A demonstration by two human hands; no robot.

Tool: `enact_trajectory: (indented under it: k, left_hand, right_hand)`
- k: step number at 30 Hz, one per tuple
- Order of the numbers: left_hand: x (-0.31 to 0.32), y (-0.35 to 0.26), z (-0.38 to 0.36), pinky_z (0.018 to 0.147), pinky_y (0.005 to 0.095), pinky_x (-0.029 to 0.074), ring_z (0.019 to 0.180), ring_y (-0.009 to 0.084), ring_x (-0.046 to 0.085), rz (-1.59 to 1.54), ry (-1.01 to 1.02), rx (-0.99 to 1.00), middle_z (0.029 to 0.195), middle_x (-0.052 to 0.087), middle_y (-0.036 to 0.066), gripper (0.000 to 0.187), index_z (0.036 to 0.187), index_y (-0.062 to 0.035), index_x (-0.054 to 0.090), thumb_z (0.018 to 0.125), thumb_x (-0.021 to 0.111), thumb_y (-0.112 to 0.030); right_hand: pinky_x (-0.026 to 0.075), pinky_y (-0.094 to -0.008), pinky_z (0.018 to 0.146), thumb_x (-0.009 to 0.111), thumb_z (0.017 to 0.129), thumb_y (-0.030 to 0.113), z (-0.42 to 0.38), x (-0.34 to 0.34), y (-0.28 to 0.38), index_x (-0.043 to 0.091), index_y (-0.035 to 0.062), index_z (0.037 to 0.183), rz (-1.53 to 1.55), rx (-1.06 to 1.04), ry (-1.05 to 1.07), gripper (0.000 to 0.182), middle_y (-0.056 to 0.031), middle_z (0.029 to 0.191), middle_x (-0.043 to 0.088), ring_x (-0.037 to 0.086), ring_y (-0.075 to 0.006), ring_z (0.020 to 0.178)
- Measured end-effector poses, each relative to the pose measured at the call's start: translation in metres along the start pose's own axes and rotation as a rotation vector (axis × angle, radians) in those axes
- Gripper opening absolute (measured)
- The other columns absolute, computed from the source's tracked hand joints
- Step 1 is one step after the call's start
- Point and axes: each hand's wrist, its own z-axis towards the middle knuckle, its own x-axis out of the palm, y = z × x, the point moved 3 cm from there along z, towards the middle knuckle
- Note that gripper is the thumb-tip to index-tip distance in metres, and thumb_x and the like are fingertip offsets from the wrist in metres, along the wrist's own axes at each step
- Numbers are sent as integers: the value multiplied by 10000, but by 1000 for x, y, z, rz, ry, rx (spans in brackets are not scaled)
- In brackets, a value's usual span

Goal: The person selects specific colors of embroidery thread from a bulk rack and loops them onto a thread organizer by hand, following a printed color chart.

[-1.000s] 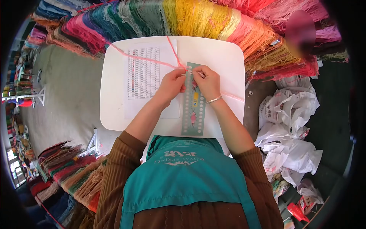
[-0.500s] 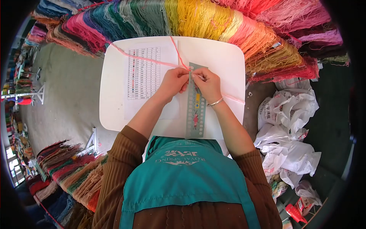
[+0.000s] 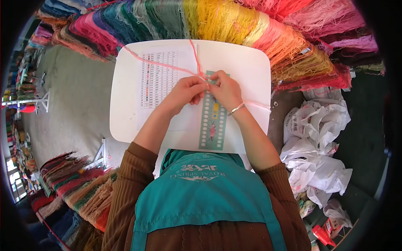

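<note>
My left hand is closed, its thumb and forefinger pinching pink thread at the upper end of a green thread card. The card has rows of round holes down both long sides and a yellow label and pink flower in the middle. My right hand touches the card's top, thumb and forefinger bent around the same spot, closed on the thread there. A redder strand comes down from the far edge to my fingertips. Paler pink thread trails out right of my wrist. The exact thread crossing is hidden by my fingers.
Beneath the card is a white tabletop with a printed chart sheet on its left. Hanks of coloured thread hang along the far side, and more hanks at lower left. White plastic bags lie at right.
The card's lower end has swung left and its face now catches more light. My left hand has drawn slightly left and down; my right forefinger has lifted and curled.
</note>
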Motion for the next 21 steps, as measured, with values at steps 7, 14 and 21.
enact_trajectory:
  k: [7,14,21]
  left_hand:
    - [12,-2,10,468,237,388,512,83,496,42,-134,10,636,583,18,205,896,-25,655,969,601,-209]
    - [15,3,30,544,283,450,646,124,614,966,-214,479,697,617,37,135,922,-20,647,915,609,-149]
    - [5,4,22,499,260,387,591,106,502,-113,-27,-41,668,520,-8,151,820,-68,593,926,571,-174]
  right_hand:
    - [511,-328,605,707,877,307,12,4,-17,595,53,1046,312,61,36,325,-91,747,701,665,-186,631]
    - [485,-250,594,694,929,277,8,-5,-14,586,35,1241,556,-6,110,410,-44,709,664,613,-95,639]
    - [466,-251,578,600,991,290,13,0,-18,583,50,1230,611,73,149,339,-20,661,624,582,-90,593]
